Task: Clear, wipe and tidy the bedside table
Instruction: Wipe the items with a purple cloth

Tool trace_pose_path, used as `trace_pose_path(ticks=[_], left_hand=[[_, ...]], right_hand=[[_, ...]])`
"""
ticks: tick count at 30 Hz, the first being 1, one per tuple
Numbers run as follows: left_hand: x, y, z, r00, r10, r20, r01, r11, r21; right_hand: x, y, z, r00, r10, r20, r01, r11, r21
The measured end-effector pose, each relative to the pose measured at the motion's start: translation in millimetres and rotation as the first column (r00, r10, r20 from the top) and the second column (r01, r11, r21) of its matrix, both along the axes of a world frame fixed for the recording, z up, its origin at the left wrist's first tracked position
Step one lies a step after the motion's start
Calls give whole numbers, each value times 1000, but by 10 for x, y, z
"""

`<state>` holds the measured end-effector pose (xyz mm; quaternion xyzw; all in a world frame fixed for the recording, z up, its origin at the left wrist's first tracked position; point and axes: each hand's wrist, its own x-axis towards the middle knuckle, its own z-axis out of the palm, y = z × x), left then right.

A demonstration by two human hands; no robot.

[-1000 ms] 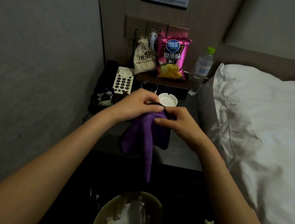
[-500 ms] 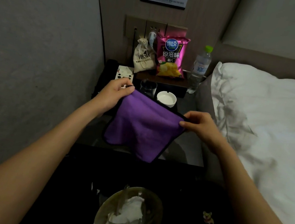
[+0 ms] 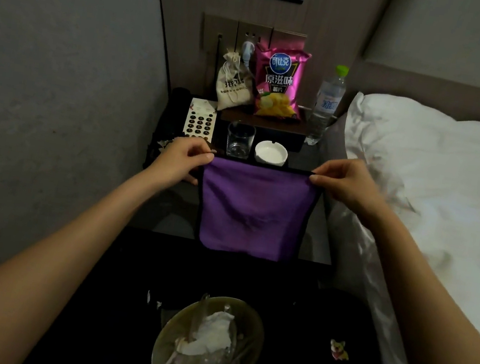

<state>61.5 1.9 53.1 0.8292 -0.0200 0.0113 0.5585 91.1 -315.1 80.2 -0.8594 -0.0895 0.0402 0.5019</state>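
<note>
A purple cloth [image 3: 253, 209] with a dark hem hangs flat and fully spread above the dark bedside table [image 3: 169, 214]. My left hand [image 3: 182, 159] pinches its upper left corner and my right hand [image 3: 343, 183] pinches its upper right corner. Behind the cloth on the table stand a clear glass [image 3: 239, 140] and a white ashtray [image 3: 270, 152]. A white remote with dark buttons [image 3: 200, 121] lies at the left. At the back stand a beige drawstring pouch [image 3: 234, 82], a pink crisp bag [image 3: 279, 83] and a water bottle with a green cap [image 3: 326, 104].
A bin lined with a bag [image 3: 208, 345] holding white tissue stands on the dark floor below the table. A small toy figure [image 3: 338, 350] lies on the floor to its right. The white bed [image 3: 437, 189] borders the table on the right, a grey wall [image 3: 51, 86] on the left.
The cloth was bunched between both hands, then drawn apart. My hands have moved outward and it now hangs spread flat by its top corners.
</note>
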Motion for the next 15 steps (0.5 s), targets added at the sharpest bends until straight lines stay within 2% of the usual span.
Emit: trace_pose_path(ticks=[3, 7, 10, 15], left_hand=[[56, 15, -172, 994, 43, 101, -62, 979, 194], [40, -18, -396, 997, 54, 57, -62, 987, 149], [-35, -22, -558, 997, 18, 74, -34, 977, 210], [-246, 32, -783, 995, -74, 70, 53, 964, 260]], right_hand=[[96, 23, -167, 999, -38, -12, 37, 996, -75], [206, 21, -388, 998, -61, -21, 60, 996, -69], [182, -5, -530, 998, -57, 27, 61, 986, -154], [-62, -32, -766, 998, -33, 49, 40, 986, -159]])
